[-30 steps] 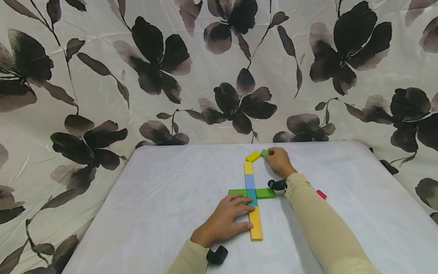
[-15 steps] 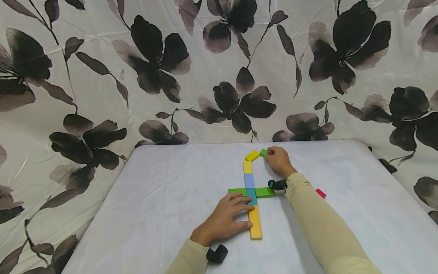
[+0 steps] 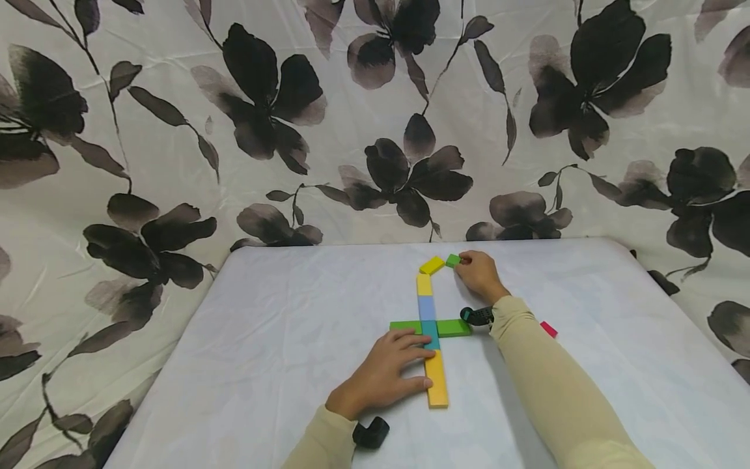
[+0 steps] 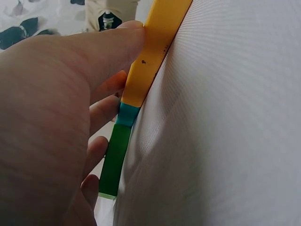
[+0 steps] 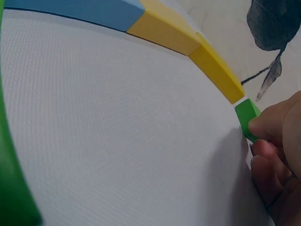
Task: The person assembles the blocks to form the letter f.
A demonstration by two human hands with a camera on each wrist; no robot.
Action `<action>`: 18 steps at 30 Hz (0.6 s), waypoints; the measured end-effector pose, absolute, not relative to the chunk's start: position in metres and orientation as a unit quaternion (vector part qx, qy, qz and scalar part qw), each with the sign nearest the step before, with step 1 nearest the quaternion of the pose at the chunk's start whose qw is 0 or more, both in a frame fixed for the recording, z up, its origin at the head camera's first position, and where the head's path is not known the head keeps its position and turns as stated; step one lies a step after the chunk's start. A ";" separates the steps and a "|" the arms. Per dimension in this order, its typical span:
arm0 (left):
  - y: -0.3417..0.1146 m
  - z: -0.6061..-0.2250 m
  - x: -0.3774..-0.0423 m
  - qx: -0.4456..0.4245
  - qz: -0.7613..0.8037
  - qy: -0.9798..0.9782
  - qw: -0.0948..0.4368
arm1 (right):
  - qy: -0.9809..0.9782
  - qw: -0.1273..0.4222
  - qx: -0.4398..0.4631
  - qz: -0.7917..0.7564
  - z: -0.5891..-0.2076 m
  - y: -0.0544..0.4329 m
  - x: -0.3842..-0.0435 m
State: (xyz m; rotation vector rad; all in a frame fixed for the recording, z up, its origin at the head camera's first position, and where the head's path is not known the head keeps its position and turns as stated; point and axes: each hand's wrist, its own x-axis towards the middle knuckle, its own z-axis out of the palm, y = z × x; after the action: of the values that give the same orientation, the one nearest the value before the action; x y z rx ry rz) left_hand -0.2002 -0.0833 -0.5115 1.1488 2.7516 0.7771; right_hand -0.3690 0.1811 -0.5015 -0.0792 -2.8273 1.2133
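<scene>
Coloured blocks form a line on the white table. My right hand (image 3: 482, 273) pinches a small green block (image 3: 453, 260) between thumb and finger at the far end. In the right wrist view, a narrow gap parts that green block (image 5: 245, 115) from a slanted bright yellow block (image 5: 218, 73). Nearer lie a pale yellow block (image 3: 424, 284), a light blue block (image 3: 426, 308) and a teal block (image 3: 430, 329). Long green pieces (image 3: 454, 327) extend on either side of the teal one. My left hand (image 3: 383, 371) rests with spread fingers on the teal block and the orange-yellow block (image 3: 437, 391).
A small red block (image 3: 549, 329) lies alone to the right, beside my right sleeve. The white-covered table (image 3: 281, 326) reaches back to a floral cloth (image 3: 410, 98) hanging behind it. A dark device (image 3: 371, 433) is strapped at my left wrist.
Almost nothing differs. The right hand keeps its pinch on the small green block, which has hardly shifted, and the left hand stays on the line of blocks.
</scene>
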 end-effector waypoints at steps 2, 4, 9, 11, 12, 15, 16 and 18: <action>-0.084 -0.510 -0.201 0.373 0.254 0.892 0.029 | -0.918 0.032 -0.020 0.395 -0.501 0.181 -0.370; -0.084 -0.509 -0.200 0.372 0.257 0.892 0.031 | -0.920 0.031 -0.016 0.391 -0.500 0.182 -0.370; -0.083 -0.508 -0.200 0.374 0.258 0.890 0.031 | -0.921 0.034 -0.012 0.388 -0.500 0.184 -0.369; -0.083 -0.508 -0.200 0.374 0.258 0.890 0.028 | -0.918 0.032 -0.012 0.395 -0.498 0.184 -0.367; -0.083 -0.508 -0.200 0.373 0.257 0.891 0.029 | -0.916 0.029 -0.013 0.399 -0.497 0.184 -0.366; -0.083 -0.508 -0.200 0.370 0.257 0.892 0.033 | -0.908 0.015 -0.021 0.418 -0.494 0.186 -0.362; -0.083 -0.508 -0.199 0.371 0.257 0.892 0.032 | -0.904 0.012 -0.021 0.427 -0.493 0.187 -0.361; -0.083 -0.507 -0.199 0.371 0.256 0.892 0.031 | -0.897 0.007 -0.022 0.441 -0.490 0.191 -0.357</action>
State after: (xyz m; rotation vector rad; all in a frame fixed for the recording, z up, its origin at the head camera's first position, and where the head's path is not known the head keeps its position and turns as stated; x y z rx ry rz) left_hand -0.1993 -0.0828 -0.5072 1.1437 2.7485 0.7873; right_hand -0.3568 0.1911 -0.4901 -0.0686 -2.8071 1.3787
